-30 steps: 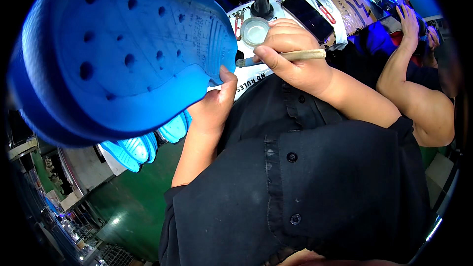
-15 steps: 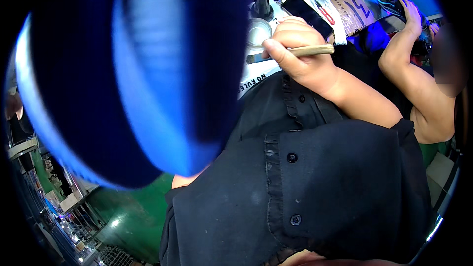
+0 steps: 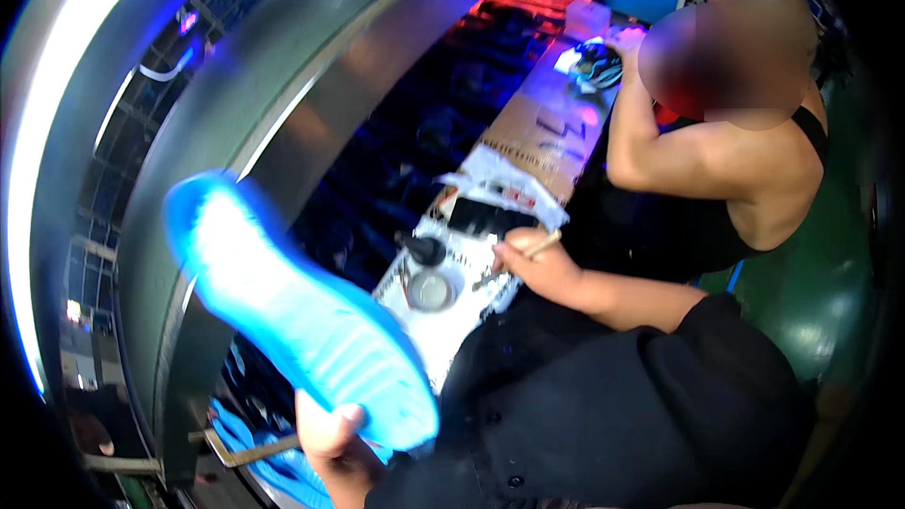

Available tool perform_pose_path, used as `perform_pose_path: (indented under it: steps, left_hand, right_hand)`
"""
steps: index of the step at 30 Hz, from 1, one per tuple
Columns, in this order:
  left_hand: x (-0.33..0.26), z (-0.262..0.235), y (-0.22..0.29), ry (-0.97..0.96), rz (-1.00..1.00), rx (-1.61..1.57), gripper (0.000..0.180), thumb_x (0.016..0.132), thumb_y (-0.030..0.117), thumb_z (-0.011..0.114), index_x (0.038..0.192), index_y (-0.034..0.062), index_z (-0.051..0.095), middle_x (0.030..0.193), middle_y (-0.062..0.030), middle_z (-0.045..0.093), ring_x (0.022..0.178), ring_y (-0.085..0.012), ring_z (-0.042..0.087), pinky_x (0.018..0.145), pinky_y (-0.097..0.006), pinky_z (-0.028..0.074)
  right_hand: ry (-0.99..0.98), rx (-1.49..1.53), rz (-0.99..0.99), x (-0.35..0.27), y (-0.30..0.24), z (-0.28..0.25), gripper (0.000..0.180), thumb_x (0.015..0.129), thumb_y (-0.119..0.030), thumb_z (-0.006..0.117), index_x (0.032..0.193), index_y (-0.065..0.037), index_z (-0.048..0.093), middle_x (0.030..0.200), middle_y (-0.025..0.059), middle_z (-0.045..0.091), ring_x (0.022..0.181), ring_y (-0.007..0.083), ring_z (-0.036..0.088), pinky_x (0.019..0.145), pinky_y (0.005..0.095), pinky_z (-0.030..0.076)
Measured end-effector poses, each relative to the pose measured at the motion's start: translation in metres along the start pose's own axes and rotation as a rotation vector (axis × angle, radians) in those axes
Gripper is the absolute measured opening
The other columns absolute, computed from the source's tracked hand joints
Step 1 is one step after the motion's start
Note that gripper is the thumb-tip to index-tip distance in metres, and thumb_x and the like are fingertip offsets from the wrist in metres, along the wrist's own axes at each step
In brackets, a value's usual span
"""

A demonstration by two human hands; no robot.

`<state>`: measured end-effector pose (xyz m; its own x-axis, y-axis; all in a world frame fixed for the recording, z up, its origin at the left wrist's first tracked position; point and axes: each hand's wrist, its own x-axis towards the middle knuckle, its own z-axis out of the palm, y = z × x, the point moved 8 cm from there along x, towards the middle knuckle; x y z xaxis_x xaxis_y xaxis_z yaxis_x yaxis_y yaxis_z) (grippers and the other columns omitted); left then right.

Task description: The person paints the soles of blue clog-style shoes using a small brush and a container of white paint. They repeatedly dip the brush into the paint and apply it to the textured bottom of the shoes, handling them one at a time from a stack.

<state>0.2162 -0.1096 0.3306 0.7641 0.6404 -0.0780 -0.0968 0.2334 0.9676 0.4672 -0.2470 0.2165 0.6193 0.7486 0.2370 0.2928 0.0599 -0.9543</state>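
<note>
Gripping 1 bright blue shoe (image 3: 306, 316) in the left hand (image 3: 330, 429)! Closed firmly round the near end, with the thumb across the lit face and the other fingers mostly hidden. Tilting up and leftward from that grip, raised clear of the worktop (image 3: 438, 347). Washed out by glare and blur along that face, so cannot read any label there.

Over to the right hand (image 3: 542, 269), curled tight round a brush (image 3: 545, 244) with a pale handle! Pointing the working end left, just beside the glass dish (image 3: 431, 291) but apart from it. Cannot tell whether touching the worktop.

Spotting, left of the right hand, a black bottle (image 3: 426, 250) with a cone-shaped nozzle, close by the dish. Seeing just beyond the same hand a dark phone (image 3: 481, 217), then a crumpled white bag (image 3: 485, 170) with a small red tool (image 3: 518, 196) on top.

And on to the writing! Looking farther past the right hand, to brown cardboard (image 3: 542, 132): marked with bold, dark handwriting, and edged on the near side with small print, too blurred to read.

Catching, farther off again, a co-worker's hand (image 3: 627, 40) on a dark, patterned object (image 3: 597, 66). Back left of the left hand, glimpsing more blue pieces (image 3: 240, 429), partly hidden behind a bent metal bar (image 3: 250, 455).
</note>
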Motion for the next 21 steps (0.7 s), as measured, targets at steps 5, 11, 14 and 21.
perform_pose_path:
  steps: [5, 11, 14, 21]
  left_hand:
    - [0.127, 0.136, 0.023, -0.612, -0.071, 0.017, 0.057, 0.073, 0.018, 0.068, 0.120, -0.0051, 0.042, 0.097, -0.0154, 0.058, 0.089, -0.0236, 0.060, 0.078, -0.031, 0.049]
    - [0.327, 0.259, 0.100, -0.260, 0.153, -0.428, 0.045, 0.083, 0.018, 0.068, 0.115, -0.0028, 0.043, 0.095, -0.0232, 0.061, 0.085, -0.0298, 0.065, 0.077, -0.034, 0.056]
    - [0.268, 0.300, 0.084, -0.496, 0.038, -0.529, 0.057, 0.087, 0.032, 0.063, 0.128, 0.0008, 0.038, 0.105, -0.0272, 0.060, 0.091, -0.0325, 0.064, 0.080, -0.034, 0.054]
    - [0.157, 0.038, -0.034, -0.022, 0.206, 0.001, 0.051, 0.090, 0.034, 0.051, 0.129, 0.0022, 0.043, 0.089, -0.0112, 0.062, 0.080, -0.0187, 0.061, 0.074, -0.031, 0.052]
  right_hand:
    - [0.139, 0.030, 0.096, -0.011, 0.009, -0.052, 0.029, 0.091, -0.019, 0.055, 0.071, 0.000, 0.065, 0.064, 0.0084, 0.063, 0.062, 0.0135, 0.058, 0.058, 0.0266, 0.045]
    - [0.164, 0.123, 0.186, -0.018, 0.025, -0.072, 0.030, 0.092, -0.020, 0.054, 0.073, 0.000, 0.065, 0.067, 0.0069, 0.064, 0.062, 0.0112, 0.059, 0.057, 0.0259, 0.045]
    - [0.211, 0.170, 0.223, -0.024, 0.043, -0.084, 0.029, 0.092, -0.021, 0.054, 0.074, -0.001, 0.066, 0.065, 0.0061, 0.063, 0.060, 0.0106, 0.057, 0.057, 0.0252, 0.045]
    - [0.118, 0.270, 0.211, -0.022, 0.053, -0.050, 0.033, 0.092, -0.026, 0.055, 0.074, -0.002, 0.066, 0.067, 0.0037, 0.062, 0.062, 0.0098, 0.056, 0.059, 0.0252, 0.045]
